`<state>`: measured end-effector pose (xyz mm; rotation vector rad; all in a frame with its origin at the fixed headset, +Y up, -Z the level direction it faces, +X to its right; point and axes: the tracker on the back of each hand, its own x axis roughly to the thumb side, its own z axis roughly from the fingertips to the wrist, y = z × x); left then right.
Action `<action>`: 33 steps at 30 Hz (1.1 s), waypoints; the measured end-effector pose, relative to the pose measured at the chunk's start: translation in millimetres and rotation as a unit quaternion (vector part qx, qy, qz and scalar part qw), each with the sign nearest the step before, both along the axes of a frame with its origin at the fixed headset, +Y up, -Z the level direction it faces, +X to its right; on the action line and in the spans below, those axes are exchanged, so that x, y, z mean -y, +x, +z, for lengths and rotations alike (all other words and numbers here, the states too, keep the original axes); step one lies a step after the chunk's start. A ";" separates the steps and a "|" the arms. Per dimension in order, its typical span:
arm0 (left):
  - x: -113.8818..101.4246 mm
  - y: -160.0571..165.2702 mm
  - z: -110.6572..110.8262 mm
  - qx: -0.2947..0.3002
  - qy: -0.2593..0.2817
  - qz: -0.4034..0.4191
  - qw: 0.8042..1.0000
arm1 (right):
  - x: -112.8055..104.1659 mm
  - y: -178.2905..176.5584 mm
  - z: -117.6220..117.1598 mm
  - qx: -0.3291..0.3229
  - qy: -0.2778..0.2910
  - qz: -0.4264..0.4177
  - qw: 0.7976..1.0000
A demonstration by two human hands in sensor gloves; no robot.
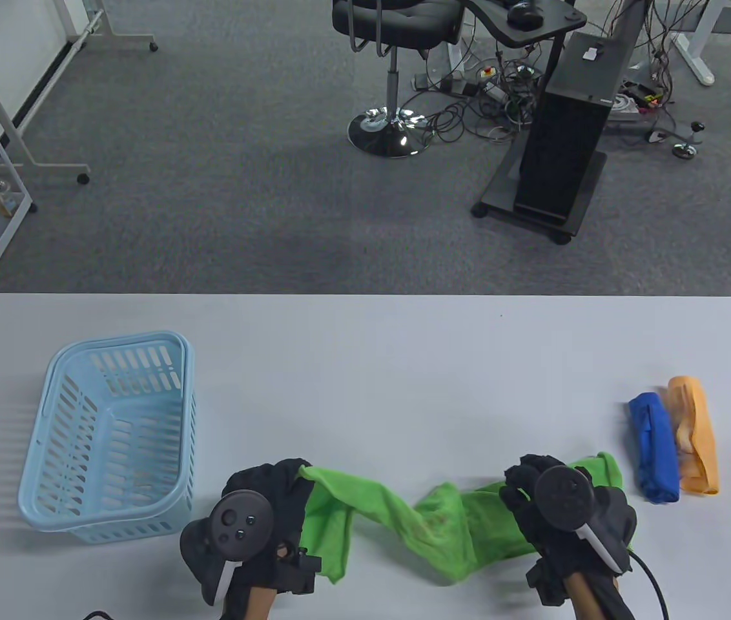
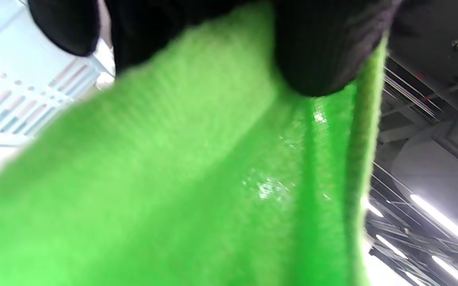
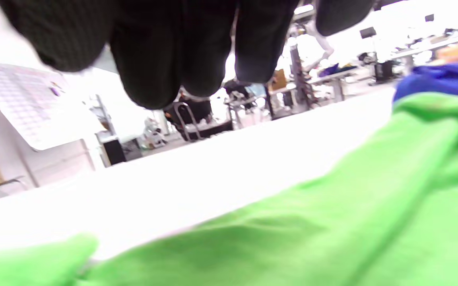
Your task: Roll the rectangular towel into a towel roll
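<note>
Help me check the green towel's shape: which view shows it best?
The table view: the whole green towel stretches crumpled between both hands. The left wrist view shows blurred close-up cloth under the fingers; the right wrist view shows only near folds.

Lab; office chair point(image 1: 398, 26); tangled cables point(image 1: 501, 97); carpet point(image 1: 210, 161)

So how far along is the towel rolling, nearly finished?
Partly. A blue roll and an orange roll already lie on the table's right side. The green towel is still loose and crumpled; the left hand grips one end, the right hand is over the other. Rolling it remains, and the basket holds nothing.
</note>
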<state>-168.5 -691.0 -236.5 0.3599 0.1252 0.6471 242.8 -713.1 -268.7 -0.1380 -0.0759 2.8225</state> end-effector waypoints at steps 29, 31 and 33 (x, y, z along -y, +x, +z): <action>1.8 -6.1 2.3 -0.052 0.009 -0.069 0.996 | -6.1 -12.1 -17.2 -0.029 -0.198 -0.046 0.979; 1.6 -6.4 3.1 -0.053 0.010 -0.069 0.996 | -7.3 0.8 -19.2 0.033 -0.148 0.059 0.987; 1.7 -6.8 3.7 -0.053 0.009 -0.069 0.996 | -7.9 8.1 -16.8 0.034 -0.145 0.109 0.983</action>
